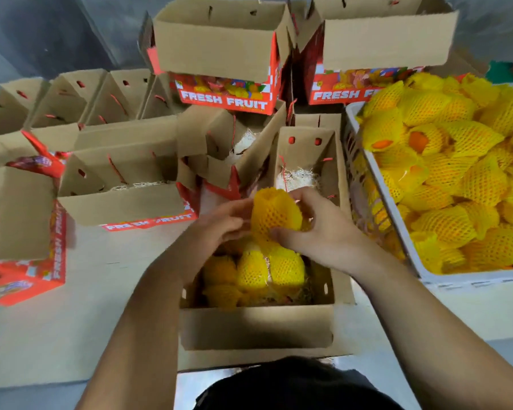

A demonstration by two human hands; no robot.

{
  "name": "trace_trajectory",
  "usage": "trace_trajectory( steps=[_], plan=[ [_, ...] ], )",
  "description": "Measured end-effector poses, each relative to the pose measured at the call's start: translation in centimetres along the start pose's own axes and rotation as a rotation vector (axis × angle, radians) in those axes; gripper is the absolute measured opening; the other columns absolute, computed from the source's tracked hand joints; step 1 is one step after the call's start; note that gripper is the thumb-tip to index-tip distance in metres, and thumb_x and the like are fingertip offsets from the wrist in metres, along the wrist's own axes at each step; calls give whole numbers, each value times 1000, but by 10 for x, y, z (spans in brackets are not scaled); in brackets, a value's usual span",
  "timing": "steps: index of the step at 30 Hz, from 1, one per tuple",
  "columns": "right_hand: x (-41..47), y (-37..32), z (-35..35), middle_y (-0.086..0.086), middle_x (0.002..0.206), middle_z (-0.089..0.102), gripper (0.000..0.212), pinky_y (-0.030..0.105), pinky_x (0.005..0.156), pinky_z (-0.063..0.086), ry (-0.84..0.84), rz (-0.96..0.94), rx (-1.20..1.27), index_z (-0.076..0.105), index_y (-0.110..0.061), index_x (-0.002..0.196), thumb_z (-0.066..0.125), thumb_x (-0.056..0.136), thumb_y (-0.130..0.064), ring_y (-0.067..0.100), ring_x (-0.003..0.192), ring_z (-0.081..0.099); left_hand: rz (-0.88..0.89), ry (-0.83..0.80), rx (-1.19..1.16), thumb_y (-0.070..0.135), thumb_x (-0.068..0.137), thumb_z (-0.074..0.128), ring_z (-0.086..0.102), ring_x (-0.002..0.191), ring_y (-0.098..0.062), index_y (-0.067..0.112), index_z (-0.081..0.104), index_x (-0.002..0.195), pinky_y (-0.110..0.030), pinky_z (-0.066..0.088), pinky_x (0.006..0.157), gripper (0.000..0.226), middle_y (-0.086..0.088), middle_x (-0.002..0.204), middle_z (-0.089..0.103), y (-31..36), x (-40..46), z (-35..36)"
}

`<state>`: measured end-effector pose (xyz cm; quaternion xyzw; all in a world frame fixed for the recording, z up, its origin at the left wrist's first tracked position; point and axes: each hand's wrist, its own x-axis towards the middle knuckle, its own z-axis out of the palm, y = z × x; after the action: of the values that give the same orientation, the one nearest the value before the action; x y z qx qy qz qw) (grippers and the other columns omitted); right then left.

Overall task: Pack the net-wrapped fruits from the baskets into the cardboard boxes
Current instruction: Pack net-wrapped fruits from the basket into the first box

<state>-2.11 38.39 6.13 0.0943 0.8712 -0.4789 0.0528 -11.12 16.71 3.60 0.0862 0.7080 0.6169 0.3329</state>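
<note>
A fruit in yellow foam net (274,213) is held over the open cardboard box (255,327) right in front of me. My right hand (320,232) grips it from the right, thumb underneath. My left hand (219,224) touches its left side with curled fingers. Inside the box lie several net-wrapped fruits (258,269) on straw. At the right a white basket (397,220) is heaped with many more yellow-netted fruits (456,161).
Several open "FRESH FRUIT" cardboard boxes (125,173) stand to the left and behind, two stacked ones (222,54) at the back. A box with straw (305,161) sits just beyond my hands. The white table surface (101,291) lies at the left.
</note>
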Motion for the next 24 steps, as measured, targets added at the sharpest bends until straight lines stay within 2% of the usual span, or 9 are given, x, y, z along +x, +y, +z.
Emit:
trace_trajectory(
  steps=[1,3,5,7,10,13,18,21,24],
  plan=[
    [1,-4,12,-18,91,70,61,25,68,54,-28,7,-67,49,-49,112,76,61,-69,-3,80,66,-33,79,3,8,110,37,69,110,-18,22,69,128,-33,59,93,40,-7,127,73,-2,-3,-17],
    [6,-8,38,-14,89,67,59,32,68,52,-135,-4,-276,44,-46,109,73,61,-65,3,79,63,-87,114,165,23,110,43,73,90,-8,26,76,101,-20,59,75,34,12,97,79,-12,-10,-44],
    [10,-3,57,-11,100,65,62,37,76,52,-326,19,-478,44,-40,116,75,65,-58,15,92,63,-161,12,355,22,104,55,70,78,-9,22,73,95,-16,53,65,19,15,80,76,-25,-14,-43],
    [16,8,84,-2,112,65,61,35,85,52,-533,86,-651,48,-29,128,77,77,-43,24,105,63,-183,-135,617,23,102,54,68,79,-14,20,72,96,-24,53,70,19,6,84,76,-43,-12,-35],
    [21,27,120,7,134,61,52,36,97,50,-723,190,-796,48,-27,145,59,96,-14,31,121,60,-203,-364,1060,26,101,51,69,86,-29,16,72,89,-36,53,75,26,-10,90,72,-69,-7,-23],
    [31,37,138,7,135,57,47,33,96,46,-740,156,-925,50,-32,143,52,101,-11,31,125,57,-261,-443,1273,19,103,49,66,104,-36,9,71,112,-39,53,88,26,-14,111,68,-95,-3,-15],
    [38,32,165,9,153,41,49,49,110,44,-736,154,-1131,44,-33,148,54,103,-17,35,142,41,-345,-443,1398,14,103,49,61,122,-35,8,65,127,-44,51,105,29,-14,132,63,-104,-4,-6],
    [33,23,153,6,150,47,53,46,107,47,-711,159,-1042,46,-29,147,61,98,-14,33,138,47,-390,-475,1434,15,101,52,59,125,-35,8,65,128,-46,50,106,31,-12,136,61,-86,-2,-5],
    [20,14,117,3,130,63,46,29,98,46,-512,143,-670,55,-24,138,69,94,-32,25,121,57,-293,-425,1353,24,100,53,64,114,-33,13,65,123,-40,54,93,28,-10,125,66,-62,1,4]
  ],
)
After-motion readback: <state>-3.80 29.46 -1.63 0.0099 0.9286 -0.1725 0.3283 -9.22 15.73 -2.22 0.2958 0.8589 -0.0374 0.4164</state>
